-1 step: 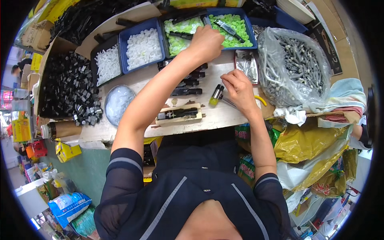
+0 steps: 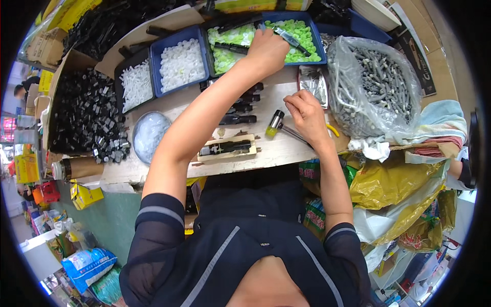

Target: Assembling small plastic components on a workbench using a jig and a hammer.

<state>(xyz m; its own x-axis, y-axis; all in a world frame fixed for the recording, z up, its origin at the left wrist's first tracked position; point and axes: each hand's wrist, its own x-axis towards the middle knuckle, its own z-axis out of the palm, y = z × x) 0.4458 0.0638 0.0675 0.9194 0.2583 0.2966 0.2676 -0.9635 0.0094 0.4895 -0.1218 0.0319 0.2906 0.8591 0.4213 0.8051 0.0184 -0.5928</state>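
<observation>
My left hand (image 2: 268, 50) reaches over the trays of green and white discs, its fingers bent together. Their tips are partly hidden beside the divider between the green-disc tray (image 2: 207, 50) and the blue tray (image 2: 324, 50). Close by lie dark clip-like parts (image 2: 231, 47) and a grey-black one (image 2: 294, 41). My right hand (image 2: 307, 115) hovers above the bench, thumb and fingertips pinched; anything between them is too small to make out. Under it lies a small hammer (image 2: 275, 123) with a yellow-green tip. A wooden holder (image 2: 251, 137) near the front edge carries a black part (image 2: 230, 147).
A clear bag of grey metal parts (image 2: 381, 77) stands right, beside a silver packet (image 2: 312, 84). Leftward are a tray of white discs (image 2: 157, 77), white pins (image 2: 137, 82), a round dish (image 2: 152, 135) and a box of black pieces (image 2: 87, 107). Several black parts (image 2: 240, 118) line the middle.
The view has shifted slightly. My left hand has moved a little to the right over the green discs; my right hand keeps its pinch in nearly the same place.
</observation>
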